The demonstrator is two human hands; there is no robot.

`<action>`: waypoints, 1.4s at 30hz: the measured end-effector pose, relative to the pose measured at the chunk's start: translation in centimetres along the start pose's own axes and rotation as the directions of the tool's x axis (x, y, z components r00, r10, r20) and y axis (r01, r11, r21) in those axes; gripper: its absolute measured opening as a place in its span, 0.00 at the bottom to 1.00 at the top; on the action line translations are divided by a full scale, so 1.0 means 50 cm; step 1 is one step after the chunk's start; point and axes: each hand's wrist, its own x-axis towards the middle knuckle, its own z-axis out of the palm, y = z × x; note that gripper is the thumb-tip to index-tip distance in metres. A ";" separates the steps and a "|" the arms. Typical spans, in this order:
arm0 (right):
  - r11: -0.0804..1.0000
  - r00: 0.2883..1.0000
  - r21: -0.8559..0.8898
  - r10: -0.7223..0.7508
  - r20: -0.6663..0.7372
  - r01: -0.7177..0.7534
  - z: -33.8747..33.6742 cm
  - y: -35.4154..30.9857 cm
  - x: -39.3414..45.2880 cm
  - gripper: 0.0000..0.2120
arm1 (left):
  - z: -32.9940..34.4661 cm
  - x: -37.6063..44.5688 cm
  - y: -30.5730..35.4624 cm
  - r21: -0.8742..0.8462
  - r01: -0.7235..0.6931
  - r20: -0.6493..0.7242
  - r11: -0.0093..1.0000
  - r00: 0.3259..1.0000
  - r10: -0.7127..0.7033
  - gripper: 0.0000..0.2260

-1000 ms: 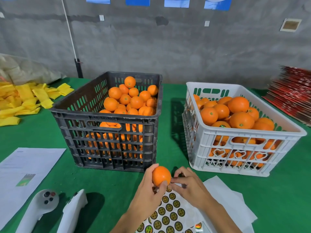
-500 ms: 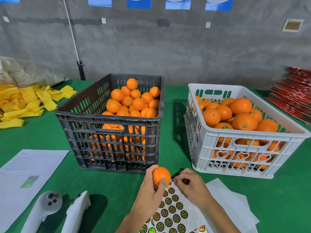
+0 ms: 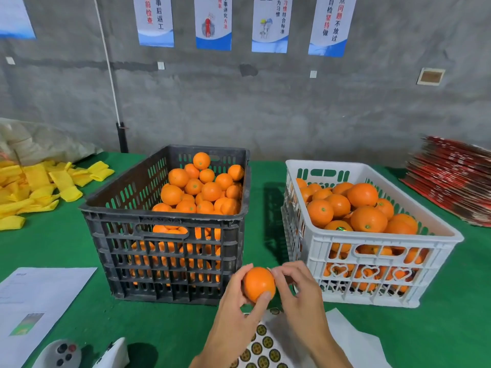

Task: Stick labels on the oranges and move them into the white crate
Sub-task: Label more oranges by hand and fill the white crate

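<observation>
My left hand (image 3: pixel 235 312) grips one orange (image 3: pixel 258 283) in front of the two crates, thumb underneath and fingers behind it. My right hand (image 3: pixel 297 293) has its fingertips against the orange's right side; whether they pinch a label is hidden. Under both hands lies a sheet of round dark-and-gold labels (image 3: pixel 263 349). The black crate (image 3: pixel 164 251) on the left is heaped with oranges. The white crate (image 3: pixel 372 264) on the right also holds many oranges, one with a label showing.
A green cloth covers the table (image 3: pixel 66 243). Yellow foam sleeves (image 3: pixel 34 189) are piled at the far left. A printed paper (image 3: pixel 34 296) and two white controllers (image 3: pixel 79 354) lie at the near left. Red flat cartons (image 3: pixel 457 179) are stacked at the far right.
The right hand has come up from the label sheet to the orange's right side. The left hand has raised the orange slightly. The camera has tilted upward.
</observation>
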 end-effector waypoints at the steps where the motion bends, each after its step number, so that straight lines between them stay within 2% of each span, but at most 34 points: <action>1: 0.998 1.000 0.063 0.018 -0.021 -0.017 -0.013 -0.024 0.010 0.06 | 0.000 0.013 0.024 -0.002 -0.037 0.003 0.999 0.999 0.037 0.30; 3: 0.993 0.999 0.116 -0.003 -0.042 0.008 -0.045 -0.066 0.033 0.07 | 0.001 0.045 0.076 0.021 -0.114 -0.008 0.993 0.993 0.114 0.30; 5: 0.998 0.999 0.048 -0.046 -0.019 0.047 -0.072 -0.099 0.054 0.11 | 0.011 0.083 0.133 0.079 -0.204 -0.038 0.976 0.977 0.208 0.29; 7: 0.997 0.999 -0.077 -0.026 -0.018 0.024 -0.090 -0.124 0.083 0.24 | 0.033 0.121 0.191 0.163 -0.331 -0.050 0.929 0.938 0.343 0.29; 9: 0.991 0.993 -0.133 0.012 -0.117 -0.028 -0.113 -0.142 0.121 0.34 | 0.063 0.160 0.246 0.230 -0.456 0.010 0.860 0.885 0.466 0.29; 11: 0.986 0.975 -0.167 -0.010 -0.220 -0.027 -0.147 -0.149 0.167 0.33 | 0.088 0.201 0.295 0.260 -0.503 0.115 0.824 0.864 0.490 0.31; 12: 0.971 0.969 -0.240 -0.040 -0.243 -0.020 -0.166 -0.147 0.190 0.31 | 0.095 0.221 0.317 0.279 -0.509 0.171 0.814 0.861 0.480 0.31; 14: 0.897 0.962 -0.439 -0.078 -0.260 -0.046 -0.204 -0.134 0.238 0.29 | 0.094 0.258 0.354 0.388 -0.526 0.250 0.757 0.850 0.463 0.30; 17: 0.643 0.970 -0.759 -0.105 -0.220 -0.102 -0.241 -0.106 0.296 0.27 | 0.049 0.306 0.383 0.540 -0.512 0.254 0.669 0.856 0.450 0.24; 18: 0.590 0.973 -0.803 -0.121 -0.195 -0.087 -0.246 -0.100 0.311 0.27 | 0.024 0.323 0.384 0.573 -0.491 0.234 0.656 0.865 0.443 0.22; 19: 0.584 0.975 -0.810 -0.146 -0.169 -0.053 -0.246 -0.101 0.324 0.25 | -0.006 0.342 0.379 0.606 -0.453 0.207 0.653 0.883 0.421 0.21; 21: 0.657 0.969 -0.750 -0.225 -0.105 0.071 -0.225 -0.113 0.351 0.21 | -0.072 0.387 0.359 0.673 -0.332 0.138 0.661 0.934 0.329 0.21; 23: 0.756 0.955 -0.620 -0.294 -0.038 0.208 -0.176 -0.137 0.378 0.18 | -0.138 0.431 0.328 0.728 -0.223 0.116 0.648 0.972 0.203 0.21; 26: 0.882 0.959 -0.379 -0.271 0.078 0.280 -0.076 -0.183 0.411 0.16 | -0.208 0.482 0.285 0.727 -0.191 0.225 0.660 0.974 0.034 0.20; 28: 0.924 0.957 -0.268 -0.236 0.166 0.274 -0.007 -0.205 0.437 0.16 | -0.230 0.518 0.264 0.719 -0.202 0.282 0.665 0.959 -0.012 0.17; 31: 0.961 0.954 -0.165 -0.177 0.243 0.221 0.075 -0.220 0.482 0.16 | -0.239 0.585 0.249 0.804 -0.185 0.278 0.566 0.957 -0.082 0.12; 32: 0.968 0.952 -0.147 -0.159 0.261 0.202 0.096 -0.221 0.496 0.16 | -0.239 0.612 0.238 0.836 -0.150 0.268 0.527 0.951 -0.155 0.12; 35: 0.982 0.947 -0.116 -0.111 0.302 0.152 0.147 -0.208 0.526 0.16 | -0.234 0.679 0.182 0.913 -0.120 0.248 0.389 0.921 -0.300 0.19; 39: 0.981 0.952 -0.131 -0.098 0.290 0.141 0.179 -0.177 0.541 0.14 | -0.220 0.746 0.119 0.974 -0.159 0.211 0.164 0.901 -0.378 0.22; 42: 0.983 0.959 -0.117 -0.105 0.263 0.140 0.182 -0.167 0.549 0.13 | -0.221 0.773 0.090 0.993 -0.106 0.114 0.041 0.925 -0.362 0.28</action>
